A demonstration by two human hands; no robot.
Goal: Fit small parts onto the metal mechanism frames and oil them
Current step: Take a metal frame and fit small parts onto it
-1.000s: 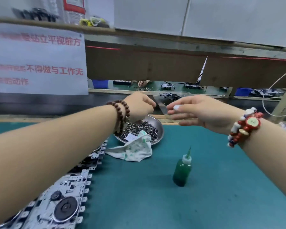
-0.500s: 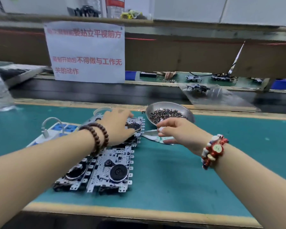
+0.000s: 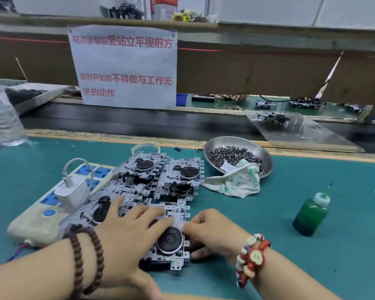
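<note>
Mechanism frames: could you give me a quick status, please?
Left hand flat on nearest frame. Right hand pinching its edge. Oil bottle untouched, right.

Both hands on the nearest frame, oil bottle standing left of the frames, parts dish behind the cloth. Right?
Not quite. In the head view the oil bottle stands right of the frames, not left. Both hands are on the nearest frame; the dish sits behind the cloth.

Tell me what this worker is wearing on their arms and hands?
No gloves or sleeves show: both forearms are bare. The left hand has a dark brown wooden bead bracelet wound twice round the wrist. The right hand has a bracelet of red and white beads with a round cream charm rimmed in red.
</note>
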